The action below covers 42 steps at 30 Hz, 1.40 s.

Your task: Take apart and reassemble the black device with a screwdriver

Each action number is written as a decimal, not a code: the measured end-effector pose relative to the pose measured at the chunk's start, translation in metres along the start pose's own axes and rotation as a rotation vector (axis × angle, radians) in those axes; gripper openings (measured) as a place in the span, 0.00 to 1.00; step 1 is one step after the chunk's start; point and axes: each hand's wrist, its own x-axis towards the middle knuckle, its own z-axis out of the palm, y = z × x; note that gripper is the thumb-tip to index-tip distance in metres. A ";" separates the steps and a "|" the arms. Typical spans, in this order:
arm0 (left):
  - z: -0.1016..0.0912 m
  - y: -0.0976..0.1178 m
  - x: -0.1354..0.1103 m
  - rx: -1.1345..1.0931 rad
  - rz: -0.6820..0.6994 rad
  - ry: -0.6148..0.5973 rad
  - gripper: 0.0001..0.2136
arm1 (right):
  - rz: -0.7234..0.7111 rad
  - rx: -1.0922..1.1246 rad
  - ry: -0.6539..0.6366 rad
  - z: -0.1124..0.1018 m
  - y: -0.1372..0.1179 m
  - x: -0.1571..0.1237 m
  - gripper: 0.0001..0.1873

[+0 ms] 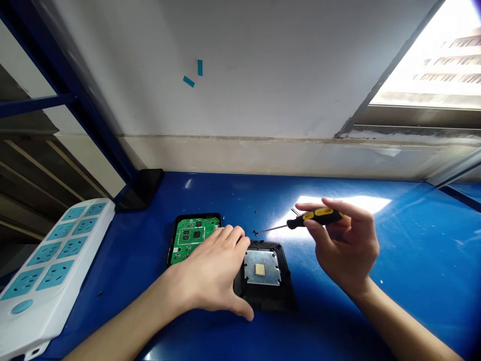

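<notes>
My right hand (347,240) is closed around the black-and-yellow handle of a screwdriver (316,217). Its thin shaft points left, and the tip is at a small dark screw (255,232) by the upper edge of a black plastic cover (268,297). A silver metal plate (271,260) with a pale square pad (260,269) lies in the cover. My left hand (214,268) grips the cover's left side, fingers at the top edge and thumb near the bottom. Partly hidden behind that hand is a green circuit board (195,234) in a black housing (170,250).
A white power strip (71,281) with blue-green sockets lies at the left. Behind it, a black object (141,188) stands by the blue frame (108,120). Several small dark bits are scattered on the blue tabletop (413,240). A wall (263,90) bounds the back.
</notes>
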 end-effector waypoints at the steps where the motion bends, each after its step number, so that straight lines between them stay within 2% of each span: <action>1: 0.000 -0.001 0.000 -0.001 0.001 -0.001 0.36 | 0.033 -0.011 0.027 0.000 0.001 0.002 0.23; 5: 0.000 -0.003 0.001 0.000 0.005 0.005 0.39 | 0.230 -0.035 0.099 -0.004 0.005 0.011 0.16; 11: 0.000 -0.007 0.002 -0.035 0.014 0.030 0.43 | 0.528 -0.007 0.164 -0.016 0.016 0.015 0.20; 17: -0.001 -0.006 0.002 -0.062 0.001 0.008 0.44 | 0.663 0.068 0.090 -0.034 0.021 -0.006 0.22; 21: -0.004 -0.004 0.002 -0.068 -0.007 -0.006 0.48 | 0.710 0.174 0.034 -0.041 0.019 -0.019 0.24; 26: -0.004 -0.002 0.002 -0.052 -0.006 -0.030 0.50 | 0.694 0.214 -0.020 -0.041 0.014 -0.022 0.24; 35: 0.000 -0.003 0.001 -0.053 0.007 -0.006 0.47 | 0.666 0.277 -0.064 -0.039 0.013 -0.023 0.23; 42: 0.000 -0.003 0.001 -0.051 0.013 0.001 0.45 | 0.716 0.323 -0.118 -0.040 0.015 -0.023 0.24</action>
